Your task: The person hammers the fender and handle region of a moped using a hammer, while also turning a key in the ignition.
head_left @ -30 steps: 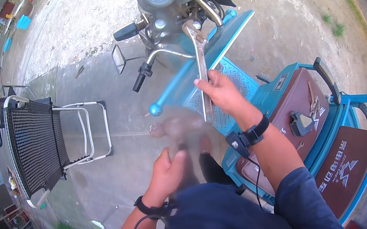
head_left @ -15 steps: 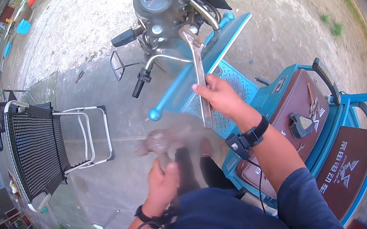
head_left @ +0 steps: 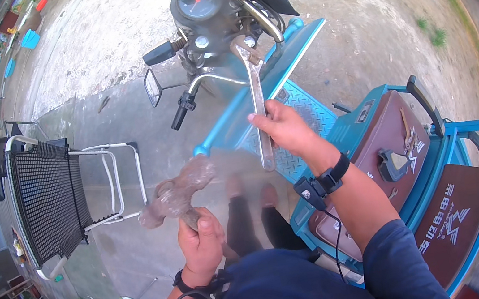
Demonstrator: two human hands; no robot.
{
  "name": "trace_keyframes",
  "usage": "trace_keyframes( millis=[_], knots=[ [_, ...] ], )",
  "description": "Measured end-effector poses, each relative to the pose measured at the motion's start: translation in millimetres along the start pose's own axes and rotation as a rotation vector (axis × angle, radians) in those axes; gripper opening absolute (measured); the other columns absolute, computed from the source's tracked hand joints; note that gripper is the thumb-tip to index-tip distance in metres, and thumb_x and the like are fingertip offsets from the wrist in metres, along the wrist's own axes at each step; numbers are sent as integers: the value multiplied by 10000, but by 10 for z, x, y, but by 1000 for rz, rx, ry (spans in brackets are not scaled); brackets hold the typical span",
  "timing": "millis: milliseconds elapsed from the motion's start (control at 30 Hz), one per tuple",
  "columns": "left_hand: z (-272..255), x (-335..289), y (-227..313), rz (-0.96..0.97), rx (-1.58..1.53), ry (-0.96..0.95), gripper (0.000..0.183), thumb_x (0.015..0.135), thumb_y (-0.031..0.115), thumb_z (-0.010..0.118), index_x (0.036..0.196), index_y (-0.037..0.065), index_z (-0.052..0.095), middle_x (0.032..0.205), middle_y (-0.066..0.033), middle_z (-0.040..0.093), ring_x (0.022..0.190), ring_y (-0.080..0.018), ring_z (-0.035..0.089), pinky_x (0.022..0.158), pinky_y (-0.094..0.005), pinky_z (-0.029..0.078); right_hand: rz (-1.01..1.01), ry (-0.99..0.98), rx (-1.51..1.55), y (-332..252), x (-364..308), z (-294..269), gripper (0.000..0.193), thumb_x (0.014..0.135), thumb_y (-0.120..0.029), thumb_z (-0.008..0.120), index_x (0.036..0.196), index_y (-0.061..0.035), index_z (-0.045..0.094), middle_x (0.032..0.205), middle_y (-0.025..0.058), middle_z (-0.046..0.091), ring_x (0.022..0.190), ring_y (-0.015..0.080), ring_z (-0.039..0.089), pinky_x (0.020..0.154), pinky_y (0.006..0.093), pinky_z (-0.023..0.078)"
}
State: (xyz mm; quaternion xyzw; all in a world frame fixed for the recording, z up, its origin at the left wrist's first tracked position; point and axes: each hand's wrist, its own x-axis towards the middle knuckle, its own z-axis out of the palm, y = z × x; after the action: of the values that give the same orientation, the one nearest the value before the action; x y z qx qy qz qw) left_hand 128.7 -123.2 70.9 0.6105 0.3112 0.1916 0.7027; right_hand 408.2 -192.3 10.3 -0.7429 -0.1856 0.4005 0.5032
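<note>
My right hand (head_left: 287, 124) is closed round the handle of a long metal adjustable wrench (head_left: 257, 93). The wrench's jaw overlaps the steering head of a motor tricycle (head_left: 202, 43); whether it grips a nut there I cannot tell. Lower down, my left hand (head_left: 199, 243) is wrapped round the short handle of a worn, rusty hammer (head_left: 178, 190). The hammer head is slightly blurred. It hangs just below the knob at the end of the blue front panel (head_left: 228, 115), and whether they touch is unclear.
On the brown seat (head_left: 374, 172) at the right lie a black-and-yellow tool (head_left: 393, 164) and a small wrench (head_left: 392, 193). A folding chair (head_left: 50, 198) stands at the left. The handlebar grip (head_left: 184, 109) and mirror (head_left: 153, 88) jut out ahead.
My left hand has moved slightly left and down with the hammer, whose head has come up and turned across the knob. My right hand keeps the wrench almost in the same place.
</note>
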Motion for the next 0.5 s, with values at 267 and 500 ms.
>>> trace_keyframes(
  millis=[267, 500],
  knots=[
    [-68, -134, -385, -229, 348, -172, 304, 1049, 361, 512, 946, 77, 470, 673, -5, 513, 527, -76, 507, 469, -239, 423, -78, 4, 47, 149, 11, -17, 349, 945, -360, 675, 969, -31, 563, 716, 9, 554, 553, 88, 519, 470, 260, 428],
    [35, -93, -392, -157, 321, -148, 290, 1015, 328, 565, 1004, 42, 518, 733, -55, 575, 602, -127, 580, 543, -290, 477, -231, 69, 62, 194, 123, 37, 335, 943, -351, 677, 955, -40, 556, 737, 0, 551, 592, 87, 531, 481, 267, 435]
  ],
)
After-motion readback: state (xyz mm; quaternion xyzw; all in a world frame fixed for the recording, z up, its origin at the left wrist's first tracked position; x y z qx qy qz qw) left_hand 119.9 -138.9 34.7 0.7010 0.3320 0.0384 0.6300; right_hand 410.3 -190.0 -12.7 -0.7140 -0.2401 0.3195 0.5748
